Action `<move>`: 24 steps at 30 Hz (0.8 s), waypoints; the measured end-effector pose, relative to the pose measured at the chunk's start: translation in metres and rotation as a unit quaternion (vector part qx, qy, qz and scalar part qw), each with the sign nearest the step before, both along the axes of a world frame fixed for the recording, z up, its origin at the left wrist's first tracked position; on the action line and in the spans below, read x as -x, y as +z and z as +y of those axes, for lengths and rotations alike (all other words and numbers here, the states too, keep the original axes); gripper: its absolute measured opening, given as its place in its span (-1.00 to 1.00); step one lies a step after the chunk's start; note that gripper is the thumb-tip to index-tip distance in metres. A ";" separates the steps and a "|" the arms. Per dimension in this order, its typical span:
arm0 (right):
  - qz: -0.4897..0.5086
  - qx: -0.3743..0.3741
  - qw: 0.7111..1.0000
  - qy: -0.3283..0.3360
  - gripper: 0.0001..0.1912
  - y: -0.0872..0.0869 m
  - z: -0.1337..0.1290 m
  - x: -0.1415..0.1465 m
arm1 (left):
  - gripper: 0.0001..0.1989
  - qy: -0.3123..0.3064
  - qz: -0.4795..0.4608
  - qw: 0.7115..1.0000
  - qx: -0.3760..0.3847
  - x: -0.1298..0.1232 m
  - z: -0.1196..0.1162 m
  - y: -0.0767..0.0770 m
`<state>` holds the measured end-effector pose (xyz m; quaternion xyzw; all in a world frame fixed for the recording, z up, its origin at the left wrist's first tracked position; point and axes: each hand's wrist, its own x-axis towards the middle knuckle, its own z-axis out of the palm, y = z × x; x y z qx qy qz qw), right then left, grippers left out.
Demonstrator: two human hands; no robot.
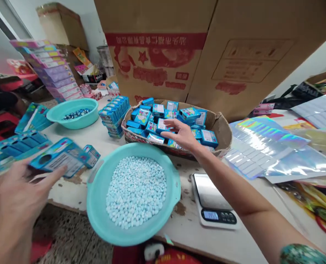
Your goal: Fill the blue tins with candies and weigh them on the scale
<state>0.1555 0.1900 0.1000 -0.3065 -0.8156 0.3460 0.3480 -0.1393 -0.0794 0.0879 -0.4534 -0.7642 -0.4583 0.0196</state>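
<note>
At the left, my left hand (pixel 24 190), a little blurred, grips a blue printed carton (pixel 64 157) with a round dark hole in its near end. My right hand (pixel 181 134) is over a cut-down cardboard box (pixel 219 134) full of small blue cartons (pixel 143 117). Its fingers are stretched out and apart, and nothing shows in them; whether they touch a carton I cannot tell. A smaller blue carton (pixel 91 156) lies just beyond the held one. Between my hands stands a turquoise basin (pixel 97 201) of pale blue candies (pixel 137 190).
A digital scale (pixel 212 200) sits below my right forearm. Behind, a second basin (pixel 54 115) holds dark blue wrapped pieces. Stacked blue cartons (pixel 115 113), a large brown carton (pixel 163 55) and shiny film sheets (pixel 267 146) surround the table. Blue trays (pixel 22 145) lie at the left.
</note>
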 end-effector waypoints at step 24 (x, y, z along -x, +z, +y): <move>0.089 0.148 0.944 -0.281 -0.42 -0.088 -0.122 -0.261 | -0.55 -0.264 -0.052 0.874 0.404 -0.142 0.055 -0.040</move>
